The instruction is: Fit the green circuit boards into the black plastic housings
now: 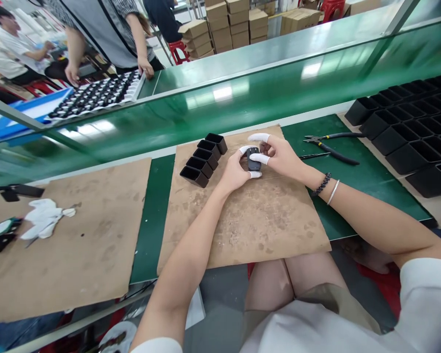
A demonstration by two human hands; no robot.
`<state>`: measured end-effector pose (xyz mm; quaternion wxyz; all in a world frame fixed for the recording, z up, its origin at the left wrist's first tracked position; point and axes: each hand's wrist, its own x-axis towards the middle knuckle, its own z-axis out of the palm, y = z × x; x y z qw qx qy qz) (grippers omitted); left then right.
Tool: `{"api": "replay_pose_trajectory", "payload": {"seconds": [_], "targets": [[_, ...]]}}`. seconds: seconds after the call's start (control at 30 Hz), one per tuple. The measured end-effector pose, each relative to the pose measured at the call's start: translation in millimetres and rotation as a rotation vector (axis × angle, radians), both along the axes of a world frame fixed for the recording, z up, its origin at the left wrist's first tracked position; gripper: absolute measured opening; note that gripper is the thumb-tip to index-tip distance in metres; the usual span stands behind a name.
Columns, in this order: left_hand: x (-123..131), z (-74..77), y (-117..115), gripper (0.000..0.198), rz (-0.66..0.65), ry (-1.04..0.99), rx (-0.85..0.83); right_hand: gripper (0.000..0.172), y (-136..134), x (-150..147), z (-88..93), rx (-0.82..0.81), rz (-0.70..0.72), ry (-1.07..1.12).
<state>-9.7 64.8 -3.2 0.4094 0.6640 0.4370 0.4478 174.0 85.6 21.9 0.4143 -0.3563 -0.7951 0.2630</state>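
Part (255, 165): one, black, smooth, rounded corners, mid-frame over the card (264, 220)
Left hand (236, 170): pinching the part by its sides, white caps (256, 174) on
Right hand (281, 156): thumb on the part, index spread off it; can't tell if it's gripping
Card: scuffed brown, loads of bare room lower centre
Pliers (334, 143): one pair, handles splayed, right of centre

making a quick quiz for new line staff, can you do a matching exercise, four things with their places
1. small dark device
2. wire cutters
3. four open black boxes
4. silver bangle

A. on the right wrist
B. on the brown cardboard, left of the hands
C. in the left hand, right hand close against it
D. right of that cardboard, mostly over green surface

Pairs: 1-C, 2-D, 3-B, 4-A
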Motion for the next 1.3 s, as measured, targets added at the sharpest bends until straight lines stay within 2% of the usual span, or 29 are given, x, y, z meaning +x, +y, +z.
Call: {"api": "replay_pose_trajectory", "payload": {"seconds": [0.13,0.23,0.4,0.6,0.7,0.77,0.97,1.17,1.3], "targets": [[1.9,1.0,-0.8,0.07,0.011,0.013,0.042,0.021,5.6,1.7,1.0,-0.03,0.094,0.085],[1.8,1.1,-0.5,0.075,-0.004,0.002,0.038,0.022,2.8,-0.9,3.9,-0.11,0.076,0.186],[3.9,0.1,-1.0,0.073,-0.03,-0.017,0.018,0.034,-2.4,-4.3,13.4,-0.408,0.055,0.326],[7.3,3.7,-9.1,0.078,-0.146,-0.015,-0.128,0.032,-3.2,-0.8,26.6,-0.767,0.062,0.45],[6.6,9.7,-12.1,0.082,-0.223,0.018,-0.203,0.03,-0.2,0.6,30.4,-0.971,0.079,0.454],[6.0,12.8,-12.3,0.083,-0.244,0.019,-0.218,0.027,2.3,1.1,31.5,-1.04,0.093,0.439],[5.5,13.2,-11.2,0.089,-0.252,-0.026,-0.23,0.024,1.4,-1.1,29.4,-1.035,0.075,0.476],[6.3,10.0,-12.2,0.081,-0.256,-0.018,-0.216,0.019,-7.0,-10.0,23.1,-0.782,-0.159,0.519],[10.0,7.0,-11.4,0.08,-0.179,-0.023,-0.159,0.016,-6.4,-11.0,20.3,-0.733,-0.236,0.549]]}}
